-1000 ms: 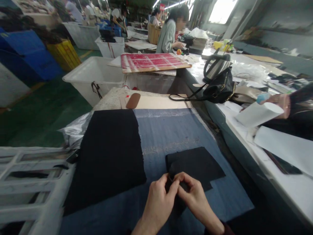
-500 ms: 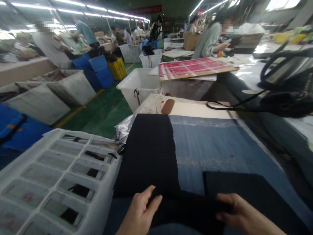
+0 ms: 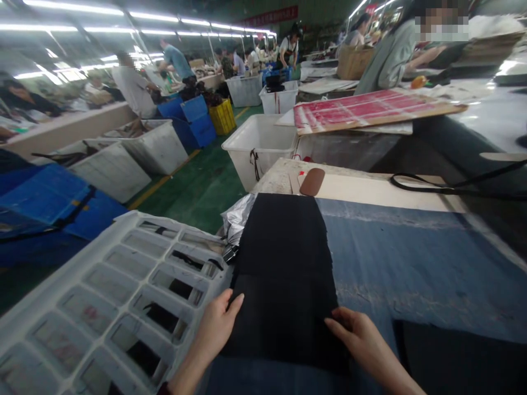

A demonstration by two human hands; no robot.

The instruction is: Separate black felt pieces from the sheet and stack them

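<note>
A black fabric piece (image 3: 284, 323) is spread between my two hands, laid over the near part of a black fabric sheet (image 3: 284, 230) on the table. My left hand (image 3: 218, 323) pinches its left edge between thumb and fingers. On the opposite side, my right hand (image 3: 358, 334) grips the right edge, thumb and fingers closed. Both are black, so the border between piece and sheet is faint. More black fabric (image 3: 461, 351) lies at the right, apart from my right hand.
Blue-grey covering (image 3: 395, 247) lies on the table. A white plastic rack with openings (image 3: 144, 291) stands left of it. Beyond the far edge are a brown oval piece (image 3: 312, 182), a black strap (image 3: 428, 187) and a white bin (image 3: 255, 137). A person (image 3: 391, 60) works at the back right.
The black piece, earlier bunched and dark between my hands near the front, is now spread flat over the sheet. Both hands have moved forward and left relative to the table. The view has turned left.
</note>
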